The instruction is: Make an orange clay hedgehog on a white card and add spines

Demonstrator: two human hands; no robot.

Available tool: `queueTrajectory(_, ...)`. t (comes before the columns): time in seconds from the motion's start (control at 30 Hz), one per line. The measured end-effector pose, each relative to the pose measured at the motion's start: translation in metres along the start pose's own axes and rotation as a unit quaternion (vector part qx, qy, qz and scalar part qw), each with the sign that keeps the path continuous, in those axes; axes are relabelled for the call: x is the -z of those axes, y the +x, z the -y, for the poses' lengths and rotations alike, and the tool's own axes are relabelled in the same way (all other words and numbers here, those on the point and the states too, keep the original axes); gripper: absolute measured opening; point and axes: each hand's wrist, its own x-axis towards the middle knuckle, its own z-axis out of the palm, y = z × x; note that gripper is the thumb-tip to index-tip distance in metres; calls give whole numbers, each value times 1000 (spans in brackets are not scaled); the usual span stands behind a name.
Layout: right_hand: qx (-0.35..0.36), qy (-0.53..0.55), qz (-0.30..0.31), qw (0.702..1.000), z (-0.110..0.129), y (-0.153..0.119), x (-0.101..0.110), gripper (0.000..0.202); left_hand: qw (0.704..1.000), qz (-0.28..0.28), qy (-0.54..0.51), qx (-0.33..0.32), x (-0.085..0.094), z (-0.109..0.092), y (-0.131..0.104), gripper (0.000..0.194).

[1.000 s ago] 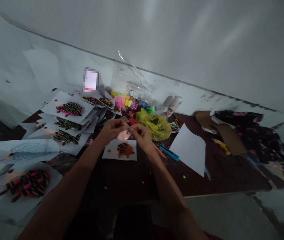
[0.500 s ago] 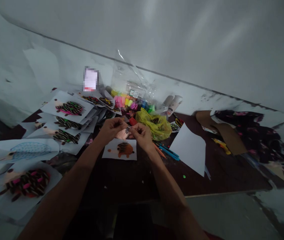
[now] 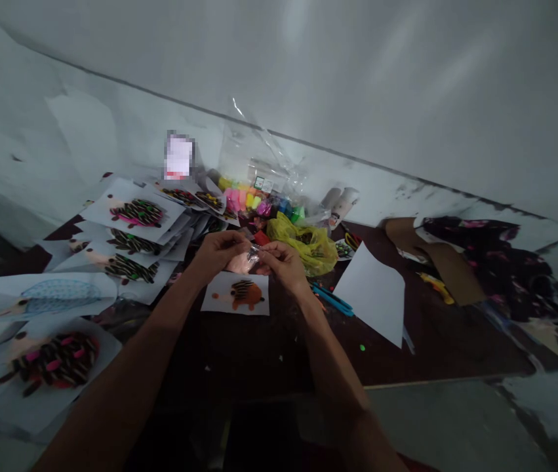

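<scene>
Between both hands is a small clear plastic packet (image 3: 242, 261) with something pinkish showing through it. My left hand (image 3: 216, 254) pinches its left and upper edge. On the other side, the thumb and fingers of my right hand (image 3: 284, 265) grip the packet too. Just below them, a white sheet with an orange hedgehog (image 3: 246, 295) lies on the dark table; a few dark spines cover part of its back. The packet's exact contents are too dim to make out.
Hedgehog pictures (image 3: 134, 213) pile up on the left. Behind my hands are colourful clay packs (image 3: 249, 198) and a yellow plastic bag (image 3: 308, 246). Blue scissors (image 3: 332, 299), white paper (image 3: 374, 292) and a yellow cutter (image 3: 437, 288) lie to the right, near dark cloth (image 3: 499, 262).
My right hand has shifted slightly to the right, and the plastic between the hands looks more spread out. My left hand stays almost in place.
</scene>
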Motion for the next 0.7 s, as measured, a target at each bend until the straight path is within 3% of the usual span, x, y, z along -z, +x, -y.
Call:
queueTrajectory(0.1, 21, -20, -8, 1000, 0, 0, 3, 40, 1000, 2, -13, 8, 0, 0, -1, 38)
queueTrajectory(0.33, 117, -78, -6, 990, -2, -3, -1, 31, 995, 77, -5, 61, 0, -1, -2, 38)
queueTrajectory(0.5, 126, -92, -3, 988, -3, -3, -7, 27, 996, 85, 18, 20, 2, -3, -2, 30)
queueTrajectory(0.7, 106, -69, -9, 992, -2, -1, -9, 26, 998, 49, 34, 12, 3, -5, -1, 29)
